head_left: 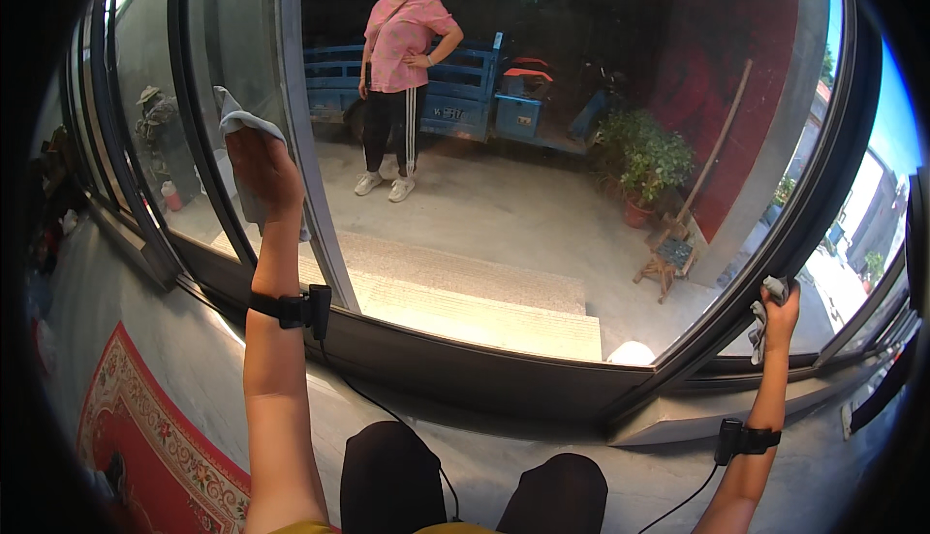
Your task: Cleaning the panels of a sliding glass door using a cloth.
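Observation:
My left hand (267, 170) is raised with its fingers together, laid over a light grey cloth (251, 125) at a glass pane beside a grey upright frame bar (290, 47). One corner of this cloth sticks up past the fingertips, and its lower part hangs beneath the palm. Far to the right, my right hand (783, 312) grips a second, crumpled grey cloth (758, 330) next to the thick dark frame (734, 316) of the large glass panel (472, 192). Both forearms wear black straps with a small device and a cable.
Behind the glass stand a person in a pink top (407, 47), a blue cargo vehicle (458, 112), potted plants (647, 163), a folding stool (668, 254) and stone steps (465, 301). A red patterned rug (167, 454) lies at lower left. A low ledge (676, 418) juts out at right.

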A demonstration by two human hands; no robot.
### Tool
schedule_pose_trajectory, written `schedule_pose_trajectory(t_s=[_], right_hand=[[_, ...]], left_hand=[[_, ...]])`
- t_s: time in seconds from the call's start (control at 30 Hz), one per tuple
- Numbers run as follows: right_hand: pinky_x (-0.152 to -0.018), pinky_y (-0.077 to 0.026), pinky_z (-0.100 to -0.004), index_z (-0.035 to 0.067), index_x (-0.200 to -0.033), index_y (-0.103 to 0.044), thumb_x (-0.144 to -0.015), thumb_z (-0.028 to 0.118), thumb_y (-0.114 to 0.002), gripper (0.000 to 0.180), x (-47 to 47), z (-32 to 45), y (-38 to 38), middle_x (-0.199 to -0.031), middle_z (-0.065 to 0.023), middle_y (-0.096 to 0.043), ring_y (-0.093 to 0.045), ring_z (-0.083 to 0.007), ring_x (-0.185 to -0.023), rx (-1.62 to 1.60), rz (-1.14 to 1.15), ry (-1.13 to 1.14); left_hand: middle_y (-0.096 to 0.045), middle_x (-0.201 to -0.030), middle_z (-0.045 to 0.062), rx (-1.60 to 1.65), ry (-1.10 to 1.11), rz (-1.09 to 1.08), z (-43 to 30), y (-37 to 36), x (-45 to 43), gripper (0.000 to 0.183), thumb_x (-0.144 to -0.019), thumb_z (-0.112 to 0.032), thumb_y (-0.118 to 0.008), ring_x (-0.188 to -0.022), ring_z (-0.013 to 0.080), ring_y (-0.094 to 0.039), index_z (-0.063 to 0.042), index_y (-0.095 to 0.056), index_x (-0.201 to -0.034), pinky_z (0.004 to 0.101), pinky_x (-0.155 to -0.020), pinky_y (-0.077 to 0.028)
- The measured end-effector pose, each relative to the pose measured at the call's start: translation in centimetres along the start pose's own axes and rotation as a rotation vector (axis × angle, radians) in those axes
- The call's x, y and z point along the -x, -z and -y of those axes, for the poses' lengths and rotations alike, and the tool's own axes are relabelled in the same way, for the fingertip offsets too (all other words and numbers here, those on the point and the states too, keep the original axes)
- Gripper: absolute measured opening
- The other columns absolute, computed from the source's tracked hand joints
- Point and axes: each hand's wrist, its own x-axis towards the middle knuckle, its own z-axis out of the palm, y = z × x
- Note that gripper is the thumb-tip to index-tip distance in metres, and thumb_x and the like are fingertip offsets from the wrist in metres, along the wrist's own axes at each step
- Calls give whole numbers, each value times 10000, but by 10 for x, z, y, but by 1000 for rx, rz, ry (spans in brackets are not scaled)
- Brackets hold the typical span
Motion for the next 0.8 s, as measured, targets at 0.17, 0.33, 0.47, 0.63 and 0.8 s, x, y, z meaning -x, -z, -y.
schedule_pose_trajectory(t_s=[0.17, 0.33, 0.47, 0.63, 0.8], right_hand=[[-671, -466, -274, 36, -922, -513, -712, 102, -709, 295, 4, 19, -9, -826, -43, -595, -568, -136, -744, -22, -54, -26], [-633, -480, -304, 44, -907, -518, -688, 148, -733, 323, 6, 24, -4, -787, -76, -621, -604, -178, -707, 121, -117, 33], [-640, -487, -320, 41, -906, -513, -668, 155, -751, 355, 7, 34, -8, -786, -92, -630, -623, -215, -707, 107, -81, 44], [-669, -487, -395, 56, -982, -492, -614, 230, -794, 506, 5, 30, 1, -838, -151, -640, -625, -348, -797, 233, -63, 66], [-686, -476, -404, 26, -986, -488, -636, 169, -717, 441, 3, 29, -5, -827, -193, -623, -612, -373, -800, 282, -65, 44]], left_hand=[[-271, -1398, 241, -52, -210, 63, -120, 5, -7, 576, -912, -355, -308, -1288, 407, -254, 37, -294, -1333, 486, -1006, -213], [-180, -1444, 219, 160, -306, 235, -283, 30, 15, 568, -855, -327, -375, -1322, 427, -164, 63, -359, -1268, 584, -1017, -107], [-197, -1465, 122, 303, -326, 409, -369, 39, 44, 599, -807, -393, -472, -1342, 326, -168, -161, -372, -1349, 592, -1030, -30], [-302, -1429, 30, 580, -602, 421, -469, 47, 90, 589, -757, -361, -594, -1306, 215, -274, -220, -437, -1308, 549, -1033, -157], [-274, -1444, 49, 357, -841, 461, -510, 38, 113, 568, -841, -414, -470, -1333, 235, -219, -133, -403, -1330, 468, -1079, -157]])
